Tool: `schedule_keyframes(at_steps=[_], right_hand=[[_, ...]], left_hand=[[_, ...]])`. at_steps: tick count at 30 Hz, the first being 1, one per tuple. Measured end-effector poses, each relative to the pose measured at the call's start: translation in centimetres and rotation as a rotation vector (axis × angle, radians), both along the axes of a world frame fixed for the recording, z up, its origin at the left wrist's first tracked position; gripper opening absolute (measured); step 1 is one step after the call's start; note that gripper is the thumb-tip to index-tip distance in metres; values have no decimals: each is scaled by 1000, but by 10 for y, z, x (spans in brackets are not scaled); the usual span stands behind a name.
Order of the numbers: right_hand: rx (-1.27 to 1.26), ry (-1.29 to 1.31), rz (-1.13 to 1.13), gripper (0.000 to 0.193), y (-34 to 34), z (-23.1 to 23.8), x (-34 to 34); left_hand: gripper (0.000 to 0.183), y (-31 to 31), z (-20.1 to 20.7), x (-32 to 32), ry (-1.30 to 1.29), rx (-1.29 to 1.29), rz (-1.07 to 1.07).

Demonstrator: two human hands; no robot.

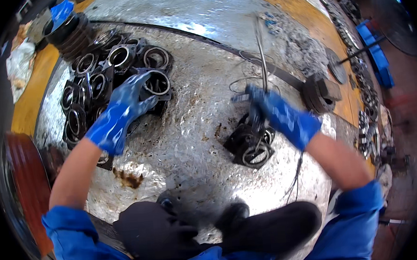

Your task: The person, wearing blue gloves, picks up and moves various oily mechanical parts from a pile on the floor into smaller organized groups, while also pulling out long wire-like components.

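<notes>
My left hand (128,99), in a wet blue glove, grips a dark metal housing (157,83) with a bright round bore, thumb and fingers at its left side. It lies at the right edge of a cluster of similar housings (86,64). My right hand (279,113), gloved and smeared by motion, is closed round a dark hand tool (256,114) whose exact kind I cannot make out. A thin pale line (262,49) runs upward from near this hand. Just below the tool, a small group of dark housings (254,155) sits on the metal surface.
Stacked dark rings (69,36) with a blue cloth stand at the far left. A dark round block (318,95) and a disc on a rod (336,66) are at the right. Metal shavings (304,51) lie beyond. A reddish-brown drum (28,186) stands at the near left.
</notes>
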State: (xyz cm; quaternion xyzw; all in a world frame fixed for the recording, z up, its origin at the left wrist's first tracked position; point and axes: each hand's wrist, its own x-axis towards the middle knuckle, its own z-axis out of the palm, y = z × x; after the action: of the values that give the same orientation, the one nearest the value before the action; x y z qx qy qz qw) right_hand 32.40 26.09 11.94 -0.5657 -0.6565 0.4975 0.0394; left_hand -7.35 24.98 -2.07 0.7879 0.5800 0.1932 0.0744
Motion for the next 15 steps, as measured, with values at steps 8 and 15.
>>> schedule_keyframes(at_steps=[8, 15], right_hand=[[277, 6, -62, 52, 36, 100, 26], [118, 366, -122, 40, 39, 45, -38]], left_hand=[[66, -62, -28, -56, -382, 66, 191], [66, -109, -18, -74, -230, 49, 444]])
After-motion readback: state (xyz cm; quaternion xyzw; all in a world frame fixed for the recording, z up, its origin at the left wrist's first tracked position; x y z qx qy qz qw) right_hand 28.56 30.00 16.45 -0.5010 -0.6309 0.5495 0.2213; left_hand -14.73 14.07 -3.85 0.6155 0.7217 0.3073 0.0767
